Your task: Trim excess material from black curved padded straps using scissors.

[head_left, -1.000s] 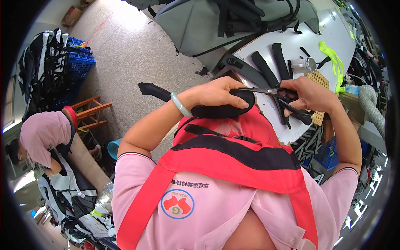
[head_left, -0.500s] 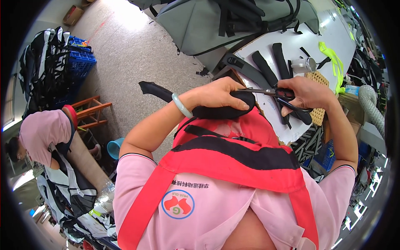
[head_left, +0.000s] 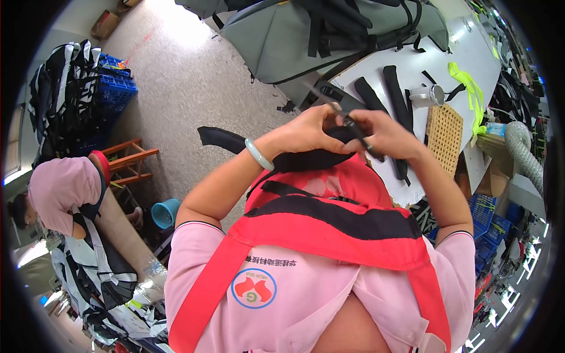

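My left hand (head_left: 309, 132) is closed on a black padded strap (head_left: 306, 160) over my red apron (head_left: 329, 223). The strap's loose tail (head_left: 220, 137) sticks out to the left past my wrist. My right hand (head_left: 385, 134) grips black-handled scissors (head_left: 356, 130), and its fingertips are close to the left hand at the strap's right end. The blades point up and to the left, smeared by motion, past my left fingers. Whether they touch the strap is hidden by my fingers.
On the white table (head_left: 412, 62) lie black straps (head_left: 397, 91), a mug (head_left: 426, 95), a woven mat (head_left: 444, 140) and a neon yellow strip (head_left: 468, 88). A grey bag (head_left: 276, 41) is at the far side. Leftward are a co-worker (head_left: 65, 188), an orange stool (head_left: 135, 162) and a blue bucket (head_left: 166, 213).
My right hand has moved left with the scissors, up against my left hand. The blades have swung from lying across the strap to pointing up and left beyond it.
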Tool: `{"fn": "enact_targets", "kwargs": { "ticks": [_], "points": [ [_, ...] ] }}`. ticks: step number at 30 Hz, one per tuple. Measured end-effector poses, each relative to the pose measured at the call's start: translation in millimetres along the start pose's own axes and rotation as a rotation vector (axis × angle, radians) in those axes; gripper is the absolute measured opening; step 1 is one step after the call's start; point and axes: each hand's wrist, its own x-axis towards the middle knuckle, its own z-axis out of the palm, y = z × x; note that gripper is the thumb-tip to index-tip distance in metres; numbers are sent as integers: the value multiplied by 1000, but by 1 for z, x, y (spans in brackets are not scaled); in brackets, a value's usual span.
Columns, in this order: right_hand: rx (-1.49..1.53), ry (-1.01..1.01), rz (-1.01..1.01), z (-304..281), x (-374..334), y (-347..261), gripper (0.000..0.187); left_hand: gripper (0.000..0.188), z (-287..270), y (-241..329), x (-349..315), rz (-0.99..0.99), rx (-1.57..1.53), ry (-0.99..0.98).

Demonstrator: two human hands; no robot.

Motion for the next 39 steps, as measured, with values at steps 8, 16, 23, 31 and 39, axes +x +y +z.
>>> {"fn": "enact_targets", "kwargs": {
  "ticks": [8,16,23,31,39],
  "points": [
    [490,301,-206,17,5,17,27,27,10,33,-58,112,392,481],
    [581,370,-449,61,26,5,32,21,16,-11,-41,168,-184,337],
    [122,383,-186,35,5,13,43,29,-3,-4,-34,378,-510,534],
    [-303,294,-87,26,-33,10,73,27,-13,0,-32,358,-586,517],
    [-308,314,-165,30,-27,19,70,31,-18,-4,-33,288,-551,418]
  ]
}}
